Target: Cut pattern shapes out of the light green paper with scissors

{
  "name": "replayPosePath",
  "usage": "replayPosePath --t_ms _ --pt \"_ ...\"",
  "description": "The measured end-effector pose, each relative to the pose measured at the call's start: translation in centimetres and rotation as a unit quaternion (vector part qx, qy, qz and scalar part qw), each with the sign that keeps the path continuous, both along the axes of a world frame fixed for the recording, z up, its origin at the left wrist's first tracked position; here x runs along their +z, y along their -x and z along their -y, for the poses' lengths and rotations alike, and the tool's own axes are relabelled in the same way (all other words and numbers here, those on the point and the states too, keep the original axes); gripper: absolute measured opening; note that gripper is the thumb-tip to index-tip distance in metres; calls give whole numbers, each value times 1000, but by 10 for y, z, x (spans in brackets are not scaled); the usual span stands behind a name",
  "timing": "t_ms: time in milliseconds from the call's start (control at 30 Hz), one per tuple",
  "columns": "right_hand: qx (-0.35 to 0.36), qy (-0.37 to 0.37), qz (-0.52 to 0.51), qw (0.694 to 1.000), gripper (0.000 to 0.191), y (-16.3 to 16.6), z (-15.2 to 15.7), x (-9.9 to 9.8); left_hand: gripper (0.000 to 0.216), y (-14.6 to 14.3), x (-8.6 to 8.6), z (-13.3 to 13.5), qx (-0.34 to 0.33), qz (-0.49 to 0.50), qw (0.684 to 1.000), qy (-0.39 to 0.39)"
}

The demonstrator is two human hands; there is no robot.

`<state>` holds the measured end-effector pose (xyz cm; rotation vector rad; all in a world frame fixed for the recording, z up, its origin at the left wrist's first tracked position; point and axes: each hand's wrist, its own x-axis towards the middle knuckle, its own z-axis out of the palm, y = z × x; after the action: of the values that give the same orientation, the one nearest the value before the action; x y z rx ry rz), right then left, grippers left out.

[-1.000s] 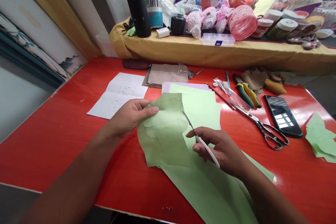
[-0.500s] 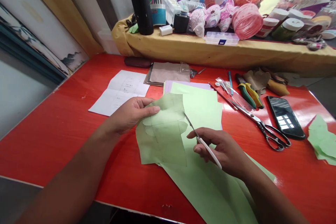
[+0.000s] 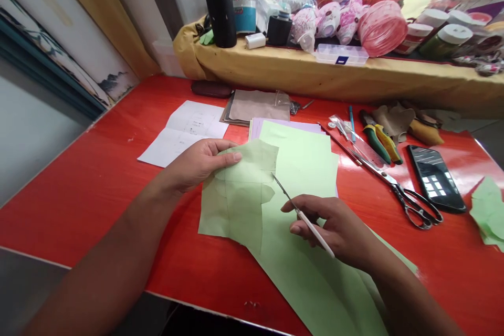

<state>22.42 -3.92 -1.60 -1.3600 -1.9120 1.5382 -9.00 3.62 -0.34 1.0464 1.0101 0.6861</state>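
On my feed from the head camera, the two hands are well apart over the red counter (image 3: 79,205). The left hand (image 3: 200,163) pinches the far edge of a pale green paper cut-out (image 3: 236,205), fingers (image 3: 224,147) on top of it. The cut-out lies between the hands, closer to the left one, and overlaps a larger pale green sheet (image 3: 303,184). That sheet runs from mid-counter out past the near edge, under the right hand (image 3: 334,226). The right hand is closed around a slim white-handled pointed tool (image 3: 309,227), and its metal tip sits just beside the cut-out's right edge, above the sheet. I can't tell if the tip touches the paper. Beyond the sheet's far end, a lilac sheet (image 3: 283,125) lies under it. Black-handled shears (image 3: 417,207) and a phone (image 3: 433,178) sit toward the right edge, well clear of the right hand, and a folded white paper (image 3: 185,134) lies just past the left hand.
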Motion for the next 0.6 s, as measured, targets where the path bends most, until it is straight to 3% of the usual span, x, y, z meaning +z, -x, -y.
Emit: replayPosePath --t_ms 600 --pt "34 -14 1 999 48 0 -2 4 24 3 1 -1 24 -36 999 -20"
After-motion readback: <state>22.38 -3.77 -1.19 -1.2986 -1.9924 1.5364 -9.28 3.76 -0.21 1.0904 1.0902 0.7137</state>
